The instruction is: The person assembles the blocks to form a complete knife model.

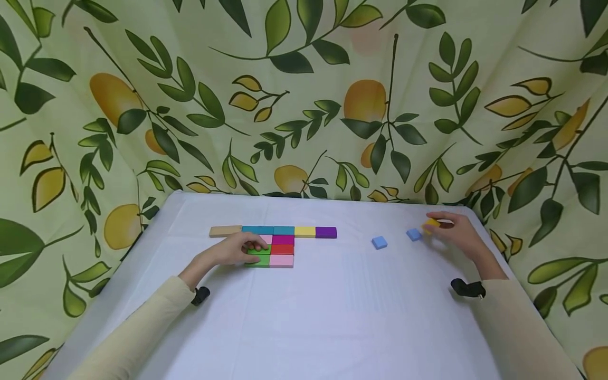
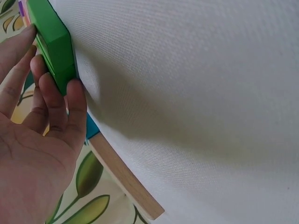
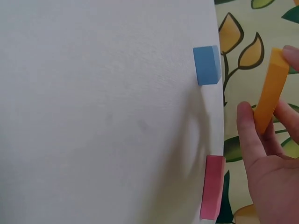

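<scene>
On the white table stands a flat arrangement of coloured wooden blocks, with a tan block (image 1: 226, 231) at its left end and a purple block (image 1: 326, 233) at its right. My left hand (image 1: 236, 249) rests at its left side, fingers touching the green blocks (image 2: 53, 42). Over the right side of the table, my right hand (image 1: 456, 232) pinches a yellow-orange block (image 3: 272, 88) between thumb and fingertips, raised above the cloth. Close by lies a blue block (image 1: 414, 235). A pinkish-red block (image 3: 213, 186) shows in the right wrist view; the hand hides it in the head view.
Another blue block (image 1: 379, 243) lies between the arrangement and the right hand. Red (image 1: 282, 249) and pink (image 1: 282, 261) blocks sit beside the green ones. Behind the table hangs a leaf-and-fruit patterned curtain (image 1: 313, 169).
</scene>
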Motion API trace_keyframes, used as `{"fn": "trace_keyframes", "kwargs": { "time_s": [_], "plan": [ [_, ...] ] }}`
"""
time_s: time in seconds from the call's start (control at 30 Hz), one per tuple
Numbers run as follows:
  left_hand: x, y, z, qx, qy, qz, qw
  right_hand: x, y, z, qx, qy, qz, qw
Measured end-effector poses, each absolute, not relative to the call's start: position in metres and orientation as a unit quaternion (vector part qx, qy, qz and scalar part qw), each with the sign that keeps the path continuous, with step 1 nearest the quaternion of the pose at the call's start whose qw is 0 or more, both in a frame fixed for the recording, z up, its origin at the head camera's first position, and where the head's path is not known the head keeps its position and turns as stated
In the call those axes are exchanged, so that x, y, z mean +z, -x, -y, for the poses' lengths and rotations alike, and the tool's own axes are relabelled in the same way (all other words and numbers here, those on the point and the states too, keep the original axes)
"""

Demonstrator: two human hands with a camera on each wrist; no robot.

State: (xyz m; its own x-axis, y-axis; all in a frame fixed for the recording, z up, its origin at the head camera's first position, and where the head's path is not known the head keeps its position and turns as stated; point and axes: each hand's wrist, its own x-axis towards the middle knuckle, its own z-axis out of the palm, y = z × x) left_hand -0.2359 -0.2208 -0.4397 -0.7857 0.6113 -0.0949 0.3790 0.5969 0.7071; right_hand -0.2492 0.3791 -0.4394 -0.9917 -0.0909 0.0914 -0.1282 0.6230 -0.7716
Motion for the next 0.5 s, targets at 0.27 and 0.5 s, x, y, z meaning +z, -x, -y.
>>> {"fn": "trace_keyframes", "kwargs": {
  "time_s": [0.27, 0.5],
  "plan": [
    [-0.440, 0.235, 0.221, 0.350, -0.282, -0.878, 0.165, -0.442, 0.235, -0.376, 0.441, -0.072, 0.895, -0.008],
    [-0.439, 0.236, 0.221, 0.350, -0.288, -0.876, 0.164, -0.443, 0.227, -0.365, 0.440, -0.096, 0.892, -0.031]
  ]
}}
